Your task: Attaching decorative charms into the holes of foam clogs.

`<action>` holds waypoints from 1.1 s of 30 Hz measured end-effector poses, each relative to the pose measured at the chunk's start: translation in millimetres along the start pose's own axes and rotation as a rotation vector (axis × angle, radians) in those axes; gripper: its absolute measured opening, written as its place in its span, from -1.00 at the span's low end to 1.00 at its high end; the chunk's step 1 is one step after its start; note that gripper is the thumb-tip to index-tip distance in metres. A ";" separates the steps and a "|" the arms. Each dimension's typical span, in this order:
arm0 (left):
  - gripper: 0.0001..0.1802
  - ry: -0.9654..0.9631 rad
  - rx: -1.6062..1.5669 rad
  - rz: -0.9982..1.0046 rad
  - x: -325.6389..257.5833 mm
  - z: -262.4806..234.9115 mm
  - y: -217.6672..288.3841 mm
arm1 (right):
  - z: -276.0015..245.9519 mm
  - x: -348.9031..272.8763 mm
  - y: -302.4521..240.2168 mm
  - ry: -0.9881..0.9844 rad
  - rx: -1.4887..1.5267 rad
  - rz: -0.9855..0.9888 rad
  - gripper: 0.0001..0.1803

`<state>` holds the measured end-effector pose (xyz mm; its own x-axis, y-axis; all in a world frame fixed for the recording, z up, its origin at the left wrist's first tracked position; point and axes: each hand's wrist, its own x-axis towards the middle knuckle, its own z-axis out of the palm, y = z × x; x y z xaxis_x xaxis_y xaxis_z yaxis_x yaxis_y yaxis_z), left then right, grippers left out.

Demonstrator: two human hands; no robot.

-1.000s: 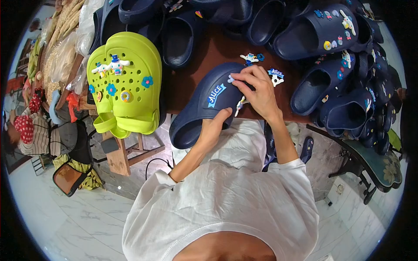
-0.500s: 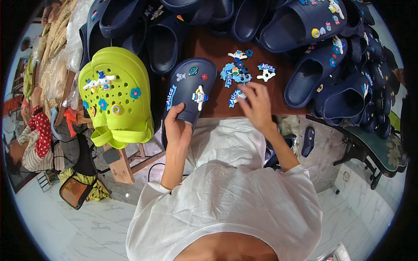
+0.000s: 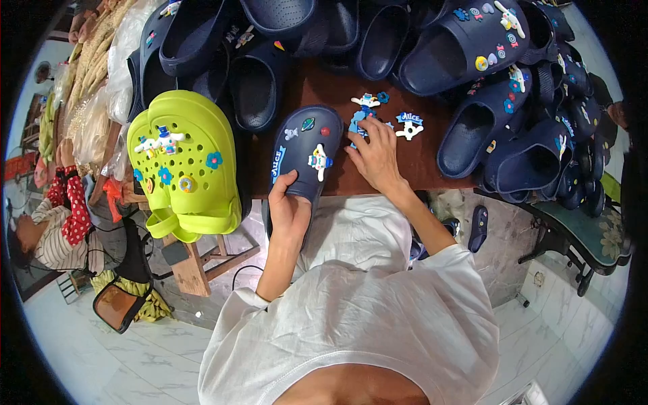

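My left hand [image 3: 290, 212] grips a navy clog [image 3: 300, 148] by its near end, with the thumb on top. On the clog's upper sit a white character charm [image 3: 320, 162], a blue lettered charm [image 3: 277, 164], a planet, a red ball and a small grey figure. Over a small heap of blue and white charms [image 3: 356, 121] lies my right hand [image 3: 379, 158], fingers bent and apart, their tips among the charms. It partly hides the heap. Beyond the heap are another white character charm [image 3: 365, 101] and a blue flower charm [image 3: 383, 97]; a lettered charm [image 3: 409, 125] lies right of it.
Left of the navy clog stands a pair of lime green clogs [image 3: 196, 128] with charms. Many navy clogs [image 3: 466, 128] crowd the back and right of the brown table [image 3: 425, 172]. Another person [image 3: 57, 236] is at far left, near a chair [image 3: 121, 304].
My right hand has moved left and away from me, onto the charm heap. The lettered charm near its fingers is now hidden. My left hand still holds the clog; the whole view has shifted slightly.
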<state>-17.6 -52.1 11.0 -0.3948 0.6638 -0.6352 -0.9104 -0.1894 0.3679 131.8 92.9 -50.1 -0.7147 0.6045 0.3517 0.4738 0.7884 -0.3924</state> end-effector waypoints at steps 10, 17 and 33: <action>-0.57 0.007 -0.006 -0.031 10.3 4.7 -6.9 | -4.7 35.4 27.7 0.127 -0.152 0.132 -0.38; -0.66 -0.038 -0.036 -0.038 18.8 10.3 -10.2 | -23.3 11.2 24.8 0.095 -0.052 0.237 -0.43; -0.60 -0.026 0.034 -0.013 22.9 8.5 -25.3 | -42.3 -2.4 11.8 0.184 0.171 0.320 -0.73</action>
<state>-2.5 -26.0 -7.1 -0.3790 0.6848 -0.6224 -0.9105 -0.1560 0.3829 160.8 105.6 -19.7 -0.4335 0.8390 0.3289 0.5538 0.5360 -0.6372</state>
